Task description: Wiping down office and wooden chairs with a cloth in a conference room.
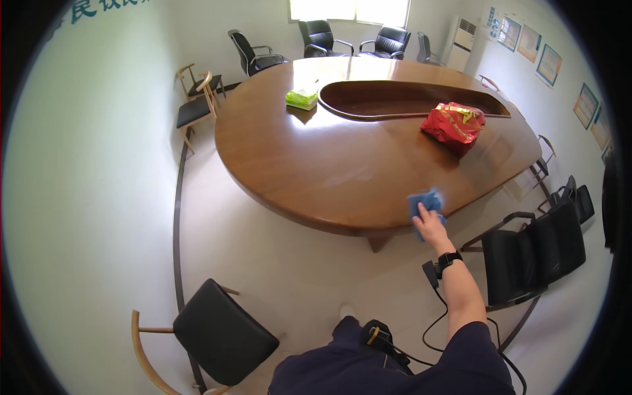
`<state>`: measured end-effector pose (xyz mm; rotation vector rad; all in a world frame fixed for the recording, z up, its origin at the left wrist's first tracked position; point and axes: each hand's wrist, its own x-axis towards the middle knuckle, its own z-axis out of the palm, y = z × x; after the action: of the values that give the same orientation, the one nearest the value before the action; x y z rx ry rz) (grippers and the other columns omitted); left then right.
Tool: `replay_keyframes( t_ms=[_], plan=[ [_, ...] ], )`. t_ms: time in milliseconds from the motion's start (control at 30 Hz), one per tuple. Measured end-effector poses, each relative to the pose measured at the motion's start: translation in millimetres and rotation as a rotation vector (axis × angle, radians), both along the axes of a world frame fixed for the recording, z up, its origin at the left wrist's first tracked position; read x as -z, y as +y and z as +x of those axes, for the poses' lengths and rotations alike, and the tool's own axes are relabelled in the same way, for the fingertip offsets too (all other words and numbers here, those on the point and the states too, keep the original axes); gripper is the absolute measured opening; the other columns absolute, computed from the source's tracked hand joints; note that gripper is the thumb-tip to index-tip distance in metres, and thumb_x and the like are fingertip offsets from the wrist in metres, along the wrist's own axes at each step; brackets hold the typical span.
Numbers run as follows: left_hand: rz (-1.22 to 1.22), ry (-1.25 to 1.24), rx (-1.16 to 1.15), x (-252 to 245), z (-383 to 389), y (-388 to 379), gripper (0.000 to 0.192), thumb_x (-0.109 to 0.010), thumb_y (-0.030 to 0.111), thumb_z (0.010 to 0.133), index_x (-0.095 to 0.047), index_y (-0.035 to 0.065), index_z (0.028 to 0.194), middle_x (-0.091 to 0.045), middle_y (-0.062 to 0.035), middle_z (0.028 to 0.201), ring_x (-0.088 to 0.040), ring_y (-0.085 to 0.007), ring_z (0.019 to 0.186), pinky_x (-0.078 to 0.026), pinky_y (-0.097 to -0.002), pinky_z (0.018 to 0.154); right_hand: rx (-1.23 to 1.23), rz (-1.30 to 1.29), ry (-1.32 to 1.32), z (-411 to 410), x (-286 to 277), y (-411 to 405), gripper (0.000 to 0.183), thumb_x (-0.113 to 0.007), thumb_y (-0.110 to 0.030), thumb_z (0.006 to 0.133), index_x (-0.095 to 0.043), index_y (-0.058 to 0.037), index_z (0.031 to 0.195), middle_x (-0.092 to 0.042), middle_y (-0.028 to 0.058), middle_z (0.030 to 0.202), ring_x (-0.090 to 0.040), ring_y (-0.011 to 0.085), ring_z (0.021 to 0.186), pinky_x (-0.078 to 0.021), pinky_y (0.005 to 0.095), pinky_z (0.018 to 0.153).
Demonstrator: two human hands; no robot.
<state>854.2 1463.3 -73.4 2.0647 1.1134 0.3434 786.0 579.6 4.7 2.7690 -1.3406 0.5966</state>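
My right hand [429, 227] grips a blue cloth [425, 201] at the near right edge of a large oval wooden table [306, 163]. Part of the cloth lies over the tabletop, and some hangs past the edge below my fingers. On that wrist is a black band with a device attached. My left hand is out of view. Farther back on the table stand a red plastic bag [453, 129] with gold print and a green-and-white tissue pack [301, 99].
A long recess [375, 101] is sunk into the table's middle. One wooden chair with a black seat [224, 331] stands near me at left; a black armchair [533, 252] is close on the right. Black cables [434, 331] hang beside my right arm. More chairs [318, 39] line the far side.
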Motion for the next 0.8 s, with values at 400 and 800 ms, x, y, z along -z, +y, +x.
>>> replay_keyframes(
  t_ms=[400, 800],
  plan=[
    [-0.29, 0.007, 0.313, 2.9, 22.3, -165.9, 0.022, -0.05, 0.014, 0.094, -0.05, 0.0068, 0.115, -0.052, -0.001, 0.091, -0.05, -0.0067, 0.067, -0.038, -0.019, 0.053, -0.81, -0.058, 0.522, 30.2, 49.6, -39.1, 0.102, -0.08, -0.045, 0.059, -0.029, -0.0239, 0.145, -0.026, 0.018, 0.148, -0.021, 0.0413, 0.137, -0.0201, 0.0545, 0.109],
    [-0.433, 0.252, 0.307, -28.5, -34.3, -225.3, 0.017, -0.053, 0.015, 0.092, -0.056, 0.0066, 0.107, -0.054, -0.0003, 0.086, -0.053, -0.0083, 0.07, -0.041, -0.0208, 0.055, -1.01, 0.067, 0.195, 265.6, 58.5, 144.6, 0.082, -0.075, -0.027, 0.069, -0.035, -0.0242, 0.142, -0.03, 0.0127, 0.148, -0.026, 0.0389, 0.136, -0.0226, 0.0546, 0.109]
  ],
)
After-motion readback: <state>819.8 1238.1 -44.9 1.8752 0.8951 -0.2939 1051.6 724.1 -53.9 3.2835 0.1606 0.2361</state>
